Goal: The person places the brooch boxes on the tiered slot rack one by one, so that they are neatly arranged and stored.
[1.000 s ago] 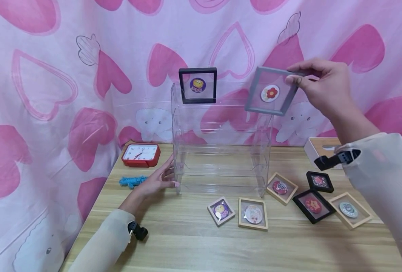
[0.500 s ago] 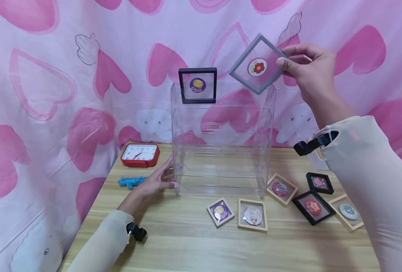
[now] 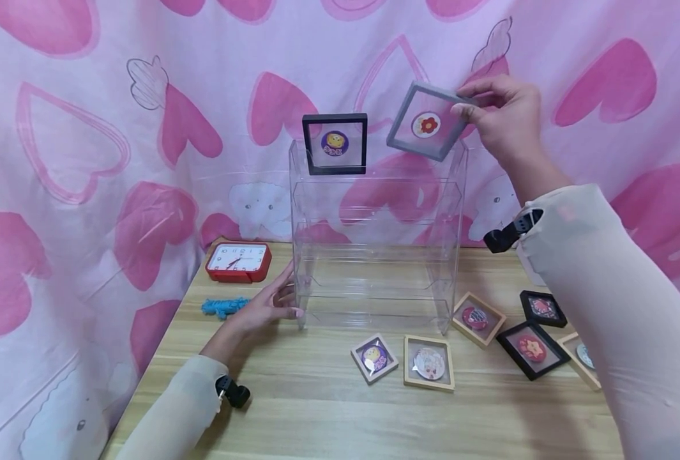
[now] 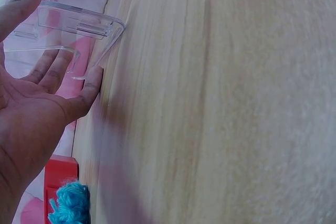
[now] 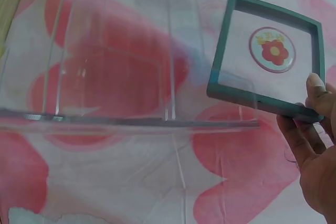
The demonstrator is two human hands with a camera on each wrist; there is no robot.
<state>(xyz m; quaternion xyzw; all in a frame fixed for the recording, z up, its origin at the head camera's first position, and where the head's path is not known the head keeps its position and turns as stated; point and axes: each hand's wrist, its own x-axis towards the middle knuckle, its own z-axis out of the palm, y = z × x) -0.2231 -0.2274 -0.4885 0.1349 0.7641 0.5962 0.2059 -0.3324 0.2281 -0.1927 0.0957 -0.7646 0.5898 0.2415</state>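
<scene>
My right hand [image 3: 508, 121] pinches one corner of a grey square display frame [image 3: 397, 122] between thumb and fingers. A round badge with a red flower shows inside it. The frame is tilted and overlaps the upper right of a clear acrylic tiered rack [image 3: 374, 319]; whether they touch I cannot tell. On the rack's top tier, at the left, a black display frame [image 3: 335, 170] with a purple and yellow badge stands upright. My left hand [image 3: 264, 311] touches the rack's lower left side with spread fingers, as the left wrist view also shows at the rack's clear edge [image 4: 84, 14].
A small pale frame [image 3: 374, 358] and a wooden frame [image 3: 429, 363] lie before the rack. More wooden and black frames [image 3: 533, 350] lie to the right, partly behind the right sleeve. A red clock [image 3: 239, 262] and blue yarn bundle [image 3: 223, 307] lie left.
My right hand has moved left, carrying the grey frame up and over the rack's upper right, turning it, then lowering its tilt slightly. The left hand has stayed at the rack's side.
</scene>
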